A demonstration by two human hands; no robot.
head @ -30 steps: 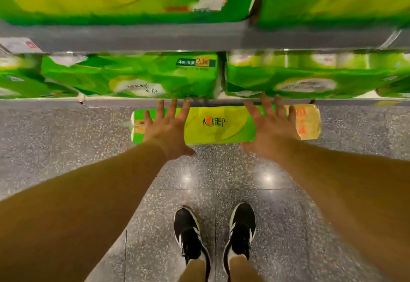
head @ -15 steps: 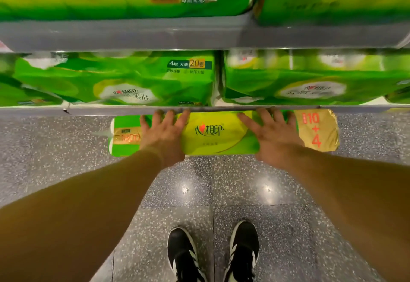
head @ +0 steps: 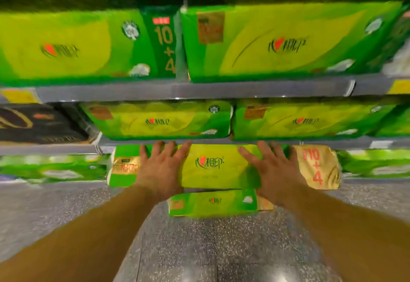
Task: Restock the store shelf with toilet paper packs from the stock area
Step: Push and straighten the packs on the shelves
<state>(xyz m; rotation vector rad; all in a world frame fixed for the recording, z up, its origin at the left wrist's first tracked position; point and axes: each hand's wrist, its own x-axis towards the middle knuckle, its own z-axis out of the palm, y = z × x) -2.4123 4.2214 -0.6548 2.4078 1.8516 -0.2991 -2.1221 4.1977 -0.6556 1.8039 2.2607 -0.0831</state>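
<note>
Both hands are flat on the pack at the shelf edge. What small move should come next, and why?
Probably push the pack further in under the shelf edge. Left hand and right hand lie flat on its front, and much of it overhangs the floor.

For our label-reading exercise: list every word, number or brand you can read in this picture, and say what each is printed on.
"10+4": gold end of the held pack, under both flat hands, left hand and right hand.
"心相印": held pack's yellow face.
"10+4": dark green strip of the upper-left shelf pack.
"心相印": the shelved green packs too.
Gold stickers, round badges, shelf price tags: too blurred to read.
</note>
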